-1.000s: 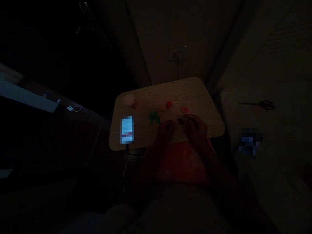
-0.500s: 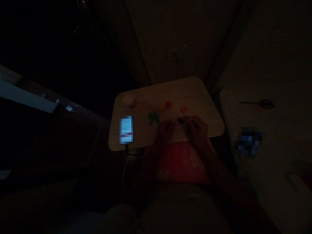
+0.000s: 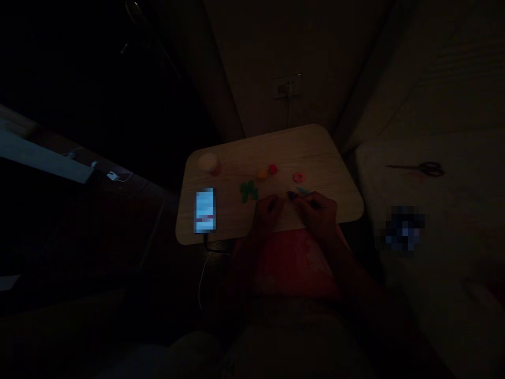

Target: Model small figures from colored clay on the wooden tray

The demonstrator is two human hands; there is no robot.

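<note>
The scene is very dark. My left hand (image 3: 269, 211) rests near the table's front edge with its fingers curled; anything inside them is hidden. To its right, my right hand (image 3: 319, 210) has its fingers pinched together, and what they hold is too dark to name. A small dark lump (image 3: 292, 195) lies at the right fingertips. Just behind that hand is a thin teal piece (image 3: 303, 190). Farther back sits a pink ring-shaped piece (image 3: 299, 177). Green shaped pieces (image 3: 249, 191) lie left of my hands, with an orange lump (image 3: 262, 175) and a red ball (image 3: 273, 169) behind.
A lit phone (image 3: 204, 210) with a cable lies at the left of the wooden table (image 3: 229, 226). Behind it stands a round tub (image 3: 209, 163). Scissors (image 3: 422, 168) lie on a pale surface at right. A wall socket (image 3: 287, 86) holds a plug.
My right hand's fingers have shifted slightly left and down, so more of the teal piece shows. The left hand stays almost still, and the view is a little brighter.
</note>
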